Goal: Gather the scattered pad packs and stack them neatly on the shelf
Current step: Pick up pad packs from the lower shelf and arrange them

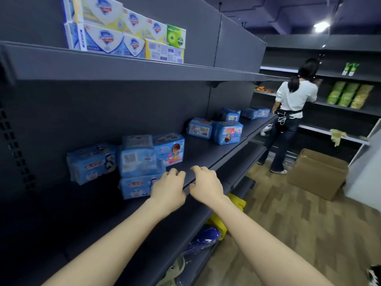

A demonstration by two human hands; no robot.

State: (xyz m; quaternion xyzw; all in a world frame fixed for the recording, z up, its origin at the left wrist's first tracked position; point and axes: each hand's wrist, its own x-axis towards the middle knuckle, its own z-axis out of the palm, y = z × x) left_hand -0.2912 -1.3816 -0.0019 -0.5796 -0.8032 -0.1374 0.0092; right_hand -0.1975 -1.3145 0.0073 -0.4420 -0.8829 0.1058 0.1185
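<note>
Two empty hands: my left hand and right hand hover loosely curled over the shelf, beside packs.

Open along the front edge of the dark grey metal shelf; blocked toward its back edge by blue plastic-wrapped pad packs; capped above by an upper dark shelf

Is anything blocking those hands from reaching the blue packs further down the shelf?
Nothing visible does. Bare shelf lies between the right hand and the packs farther along; the left hand is beside the near stack.
</note>
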